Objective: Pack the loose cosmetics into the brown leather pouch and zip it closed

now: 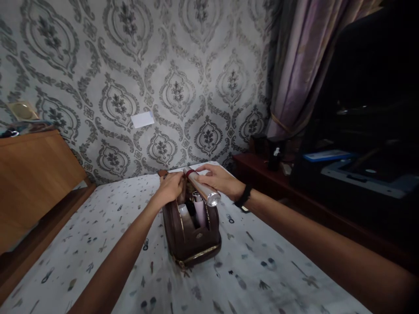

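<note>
I am looking down at a bed covered by a white sheet with small dark printed motifs. A brown zip-top toiletry bag stands upright near the middle of the bed, toward the far edge by the patterned wall.

My left hand is closed on the far left rim of the bag's open mouth, pinching it to hold the opening wide. My right hand is wrapped around a silver tube with a dark red band, which lies tilted across the top of the opening, its rounded silver end pointing toward me and hanging past the near right rim.

Inside the bag, a pale pink bottle with a silver collar stands upright in the middle, and a whitish container sits at the left side. The rest of the interior is too dark for me to make out.

As I judge it, the tube is the weak point: it is smooth, and only its far half is in my fingers, so a loosened grip could let it slide off onto the sheet. The bag also sits on soft bedding and is tall for its base; a push at the rim could tip it and spill the upright bottle. The space inside looks tight, so the tube could jam against the pink bottle.
</note>
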`<state>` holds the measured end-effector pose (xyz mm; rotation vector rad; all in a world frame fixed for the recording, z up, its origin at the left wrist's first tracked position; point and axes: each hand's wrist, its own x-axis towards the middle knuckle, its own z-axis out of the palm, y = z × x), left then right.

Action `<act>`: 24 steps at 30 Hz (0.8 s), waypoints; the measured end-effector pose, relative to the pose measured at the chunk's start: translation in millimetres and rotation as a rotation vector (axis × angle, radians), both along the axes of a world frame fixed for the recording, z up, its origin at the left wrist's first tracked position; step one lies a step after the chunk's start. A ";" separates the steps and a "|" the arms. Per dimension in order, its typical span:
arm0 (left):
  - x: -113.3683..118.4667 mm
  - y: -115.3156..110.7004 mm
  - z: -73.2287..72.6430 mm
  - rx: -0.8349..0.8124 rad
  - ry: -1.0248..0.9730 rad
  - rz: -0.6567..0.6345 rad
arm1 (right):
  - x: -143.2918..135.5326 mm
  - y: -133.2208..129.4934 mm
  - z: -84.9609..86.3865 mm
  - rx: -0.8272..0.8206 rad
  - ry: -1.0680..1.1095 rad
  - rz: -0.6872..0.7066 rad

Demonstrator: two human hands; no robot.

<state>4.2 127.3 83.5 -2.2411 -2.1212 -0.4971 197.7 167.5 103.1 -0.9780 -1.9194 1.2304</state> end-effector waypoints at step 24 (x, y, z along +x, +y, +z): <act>-0.5 -2.7 -10.7 0.243 -0.179 0.141 | -39.1 -14.4 39.1 0.472 -0.827 0.139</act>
